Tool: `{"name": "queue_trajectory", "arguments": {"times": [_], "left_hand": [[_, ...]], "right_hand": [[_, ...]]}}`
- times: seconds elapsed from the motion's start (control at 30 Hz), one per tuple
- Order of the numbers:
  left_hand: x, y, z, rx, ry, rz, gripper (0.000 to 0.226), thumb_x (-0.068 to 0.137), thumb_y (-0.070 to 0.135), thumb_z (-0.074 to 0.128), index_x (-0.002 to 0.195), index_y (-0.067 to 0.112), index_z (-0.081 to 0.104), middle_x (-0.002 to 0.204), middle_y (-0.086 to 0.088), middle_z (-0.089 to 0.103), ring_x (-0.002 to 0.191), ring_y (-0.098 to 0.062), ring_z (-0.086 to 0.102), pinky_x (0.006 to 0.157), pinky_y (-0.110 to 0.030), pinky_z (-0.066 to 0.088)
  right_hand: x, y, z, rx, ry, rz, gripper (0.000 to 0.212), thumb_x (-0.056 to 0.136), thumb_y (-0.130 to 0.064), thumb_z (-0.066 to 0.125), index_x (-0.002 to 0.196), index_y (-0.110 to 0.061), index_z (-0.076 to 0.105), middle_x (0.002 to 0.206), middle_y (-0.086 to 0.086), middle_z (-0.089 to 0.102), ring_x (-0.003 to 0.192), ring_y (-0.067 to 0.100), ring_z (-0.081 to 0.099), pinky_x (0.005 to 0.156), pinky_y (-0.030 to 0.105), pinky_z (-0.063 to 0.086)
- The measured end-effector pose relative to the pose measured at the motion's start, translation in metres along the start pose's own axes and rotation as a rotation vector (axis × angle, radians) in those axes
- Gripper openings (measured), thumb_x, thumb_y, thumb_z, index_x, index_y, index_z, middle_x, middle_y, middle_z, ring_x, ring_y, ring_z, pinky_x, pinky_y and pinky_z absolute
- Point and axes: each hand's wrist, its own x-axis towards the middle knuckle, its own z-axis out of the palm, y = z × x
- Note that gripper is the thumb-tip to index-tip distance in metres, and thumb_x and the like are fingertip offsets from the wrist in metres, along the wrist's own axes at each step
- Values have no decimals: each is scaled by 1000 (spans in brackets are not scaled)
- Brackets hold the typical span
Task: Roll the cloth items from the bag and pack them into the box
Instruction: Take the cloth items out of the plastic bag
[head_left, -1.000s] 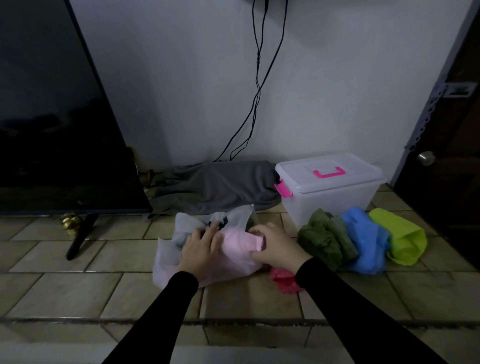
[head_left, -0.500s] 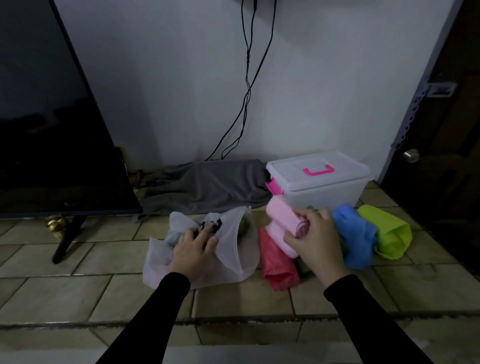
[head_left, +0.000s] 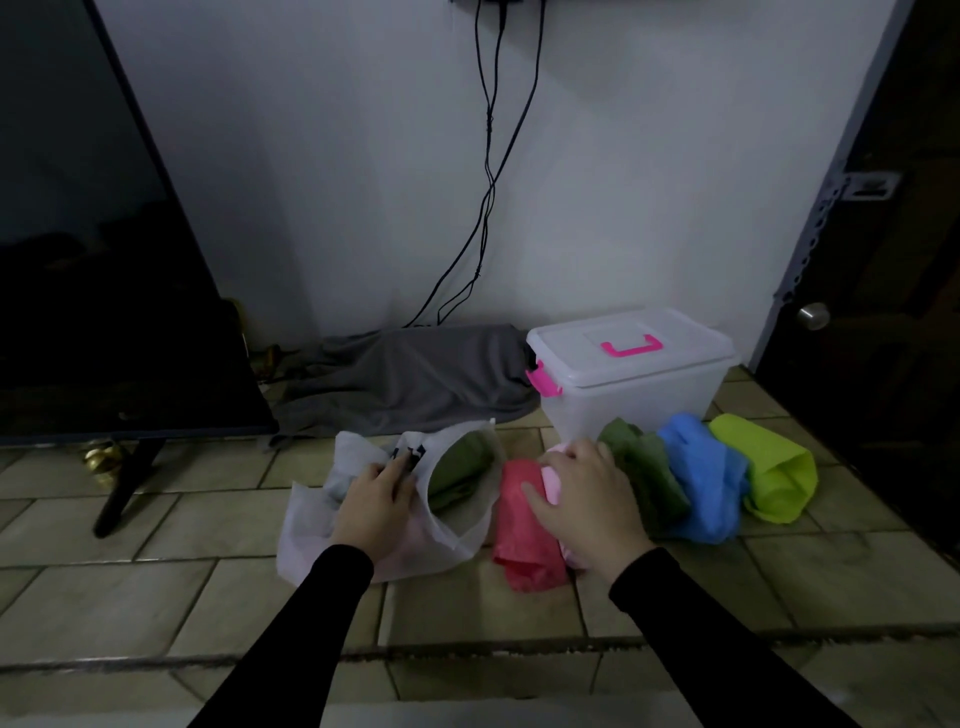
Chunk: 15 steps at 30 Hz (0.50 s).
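Observation:
A white fabric bag (head_left: 457, 535) lies open on the tiled floor, with a dark green cloth (head_left: 460, 470) inside its mouth. My left hand (head_left: 371, 501) rests on the bag's left side. My right hand (head_left: 584, 501) holds a rolled pink cloth (head_left: 551, 483) down on the floor between a red roll (head_left: 522, 535) and an olive green roll (head_left: 649, 478). Further right lie a blue roll (head_left: 704, 478) and a lime green roll (head_left: 763, 470). The clear plastic box (head_left: 631, 379), with pink handle and latch, stands behind them with its lid on.
A grey cloth (head_left: 410, 382) is heaped against the wall left of the box. A dark television (head_left: 104, 260) on a black stand fills the left. Cables (head_left: 488, 171) hang down the wall. A dark door with a knob (head_left: 813, 315) stands at the right.
My right hand pulled the pink cloth out of the bag, lifted it to the right, and has lowered it between the red and olive rolls. My left hand stayed on the bag.

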Motion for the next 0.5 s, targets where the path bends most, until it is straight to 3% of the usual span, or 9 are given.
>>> {"name": "queue_trajectory", "arguments": {"times": [0.1,0.23,0.37,0.5], "left_hand": [[1,2,1,37,5,-26,47,100,44,35,147,37,32,131,-4,47,116,-24,51,92,-35,44],[4,2,0,14,-12,-55,49,98,45,39,146,36,33,129,-5,49,113,-24,54,90,-33,45],[15,2,-4,57,-89,-73,51,96,46,42,145,37,31,128,-8,50,112,-30,55,90,-37,46],[15,1,-5,90,-75,-56,52,95,49,44,144,37,32,123,-6,52,108,-26,57,85,-35,47]], "right_hand": [[27,-10,9,150,-114,-212,30,91,-34,52,116,-23,66,111,1,56,112,20,48,94,29,38],[62,-19,38,123,-260,-355,40,92,-22,50,131,-18,57,132,2,52,124,22,45,105,32,35],[89,-23,55,-59,-377,-358,58,94,-30,49,148,-22,29,156,-2,24,141,25,27,112,41,27],[95,-30,62,-105,-388,-298,71,89,-54,51,147,-18,29,152,6,26,138,29,27,106,43,35]]}}
